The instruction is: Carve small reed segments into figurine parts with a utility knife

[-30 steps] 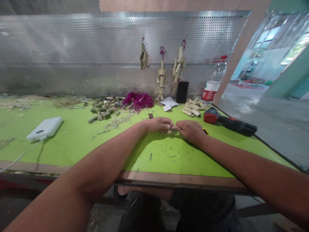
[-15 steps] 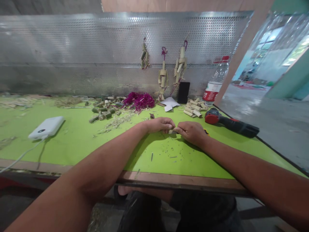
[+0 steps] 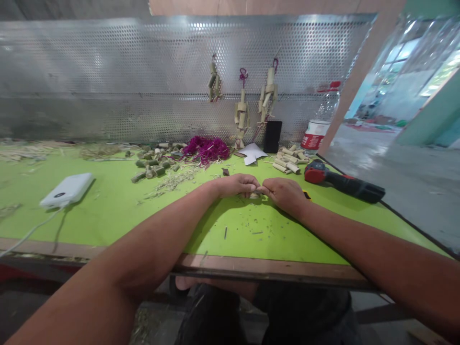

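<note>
My left hand (image 3: 240, 185) and my right hand (image 3: 284, 194) meet above the green tabletop (image 3: 215, 230), with their fingertips close together. The fingers of both are closed in a pinch around something small that the fingers mostly cover. A bit of pale material (image 3: 255, 195) shows under the fingertips of my left hand. Part of a yellow and black object (image 3: 306, 195) sticks out behind my right hand. Small chips and a thin dark sliver (image 3: 225, 233) lie on the green surface nearer to me.
A black and red power tool (image 3: 343, 182) lies at the right. Behind are cut pale tubes (image 3: 287, 160), purple string (image 3: 206, 149), a dark phone (image 3: 272, 137) and a bottle (image 3: 316, 132). Tube figures (image 3: 242, 112) hang on the mesh. A white power bank (image 3: 67, 190) sits left.
The fingertips of my right hand have shifted slightly up at the pinch, and the small piece between the hands shows at a different angle. The camera view has moved a little.
</note>
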Tool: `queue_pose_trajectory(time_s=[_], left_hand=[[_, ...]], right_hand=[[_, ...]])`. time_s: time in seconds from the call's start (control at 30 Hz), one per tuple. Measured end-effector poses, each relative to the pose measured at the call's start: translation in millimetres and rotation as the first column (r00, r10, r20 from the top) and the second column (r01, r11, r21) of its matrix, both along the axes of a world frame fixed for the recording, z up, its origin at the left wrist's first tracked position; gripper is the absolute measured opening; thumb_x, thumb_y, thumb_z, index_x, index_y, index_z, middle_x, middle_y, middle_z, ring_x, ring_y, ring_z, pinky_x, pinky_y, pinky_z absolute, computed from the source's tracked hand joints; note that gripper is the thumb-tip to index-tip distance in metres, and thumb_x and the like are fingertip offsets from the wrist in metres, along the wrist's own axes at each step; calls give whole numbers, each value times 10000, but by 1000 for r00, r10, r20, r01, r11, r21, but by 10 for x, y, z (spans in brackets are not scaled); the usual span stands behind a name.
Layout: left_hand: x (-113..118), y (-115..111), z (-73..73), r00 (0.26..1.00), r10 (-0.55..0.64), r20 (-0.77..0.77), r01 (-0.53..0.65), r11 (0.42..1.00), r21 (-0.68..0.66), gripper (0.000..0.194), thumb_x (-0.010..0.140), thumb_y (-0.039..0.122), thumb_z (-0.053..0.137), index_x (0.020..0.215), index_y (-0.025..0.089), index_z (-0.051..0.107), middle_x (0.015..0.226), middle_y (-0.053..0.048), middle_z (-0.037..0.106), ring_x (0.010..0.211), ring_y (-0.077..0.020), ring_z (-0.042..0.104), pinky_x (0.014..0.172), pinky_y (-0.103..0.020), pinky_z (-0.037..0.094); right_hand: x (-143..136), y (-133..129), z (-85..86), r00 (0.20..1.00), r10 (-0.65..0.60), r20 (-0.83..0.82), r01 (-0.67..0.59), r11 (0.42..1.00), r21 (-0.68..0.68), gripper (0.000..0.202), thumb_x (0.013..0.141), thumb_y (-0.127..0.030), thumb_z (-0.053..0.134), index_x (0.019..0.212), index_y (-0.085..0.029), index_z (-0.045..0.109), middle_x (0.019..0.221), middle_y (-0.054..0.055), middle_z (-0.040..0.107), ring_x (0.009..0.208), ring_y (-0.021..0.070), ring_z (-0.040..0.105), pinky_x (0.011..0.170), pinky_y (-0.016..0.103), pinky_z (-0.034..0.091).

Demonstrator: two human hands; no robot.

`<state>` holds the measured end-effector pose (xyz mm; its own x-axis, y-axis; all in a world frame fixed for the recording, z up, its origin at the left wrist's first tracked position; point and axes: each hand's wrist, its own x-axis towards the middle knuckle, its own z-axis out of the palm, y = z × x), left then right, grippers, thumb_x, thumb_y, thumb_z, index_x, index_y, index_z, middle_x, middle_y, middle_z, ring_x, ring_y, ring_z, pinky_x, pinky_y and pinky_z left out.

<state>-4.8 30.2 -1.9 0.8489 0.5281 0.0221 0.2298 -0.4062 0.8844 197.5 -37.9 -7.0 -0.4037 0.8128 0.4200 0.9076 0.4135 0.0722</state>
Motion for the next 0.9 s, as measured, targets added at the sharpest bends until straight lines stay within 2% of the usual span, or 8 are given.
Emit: queue_pose_trajectory(time_s=[0.1,0.17,0.23,0.33,0.43,0.77,0.9], left_hand=[[-6,1,8,1000,-2,2,2,1000,-3,265,868,343,561,1007,120,594,756,-8,568,675,-100,531,656,-257,443],[-9,9,3,1000,5,7,-5,1000,-3,269,866,343,564,1014,121,598,762,-11,576,679,-106,537,665,-269,450],[-11,15,-7,1000,2,24,-2,1000,-8,257,865,328,567,1014,120,596,776,-15,583,693,-109,544,685,-280,454],[-12,13,-16,998,-22,56,24,998,-49,236,863,301,576,1021,125,590,790,-16,586,700,-105,541,689,-275,446],[-9,7,-17,998,-18,58,23,996,-87,213,867,262,570,1034,130,589,796,-18,586,691,-98,535,677,-267,437],[-3,12,-12,999,-1,48,4,998,-65,234,849,297,597,1005,123,610,770,-13,590,683,-95,539,678,-256,441],[-8,29,-22,999,-19,49,22,998,-55,245,850,310,592,1016,131,612,803,-14,599,701,-95,546,691,-256,452]], right_hand=[[10,-1,-6,993,96,70,-88,990,-110,466,952,-517,332,780,-203,630,714,32,647,620,146,498,554,265,189],[20,-9,-12,984,154,92,-141,980,-138,440,938,-520,372,781,-205,636,718,28,650,622,145,500,555,263,191],[29,-17,-14,991,130,43,-125,988,-88,439,942,-510,371,774,-199,631,722,31,648,640,147,506,562,264,201],[31,-19,-6,999,8,-51,-8,1000,-3,473,959,-500,319,757,-189,612,719,41,641,649,150,503,567,269,206],[22,-9,4,998,-45,-52,45,999,7,483,960,-506,304,740,-190,595,718,44,640,645,153,498,563,273,198],[-3,-22,2,1000,-21,14,20,999,38,485,966,-498,302,744,-190,604,721,50,649,644,158,508,567,279,191],[4,-25,12,999,32,25,-31,999,-33,469,956,-506,332,781,-196,637,725,46,657,645,155,515,570,273,202]])
